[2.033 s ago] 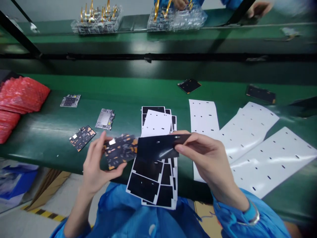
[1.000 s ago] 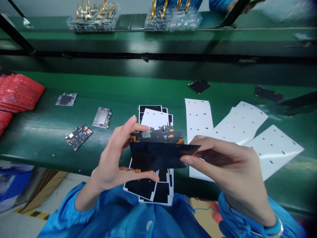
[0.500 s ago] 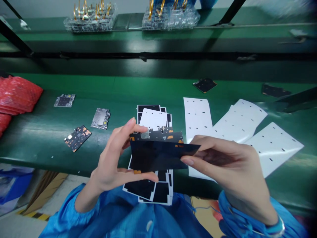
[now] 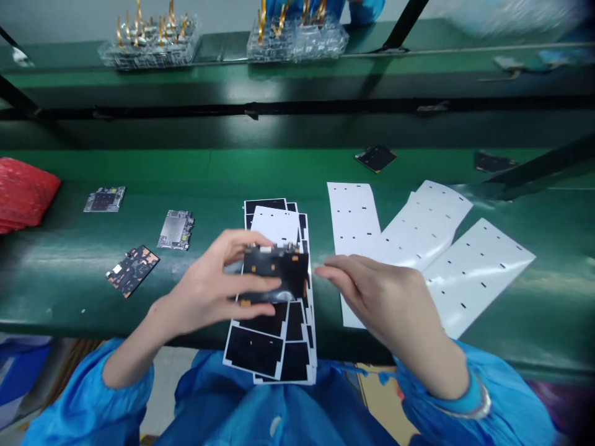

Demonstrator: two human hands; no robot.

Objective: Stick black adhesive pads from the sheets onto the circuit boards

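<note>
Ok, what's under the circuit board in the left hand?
Under the circuit board in the left hand is a stack of black sheets on white backing. Its near end and a white sheet beyond show; the board and hand cover the part between.

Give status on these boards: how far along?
Done: two black-covered boards lie at the far side of the green bench.
In hand: the left hand holds a board with black film over its face; the right hand is empty beside it.
Left: three uncovered boards and a stack of black film sheets.
</note>
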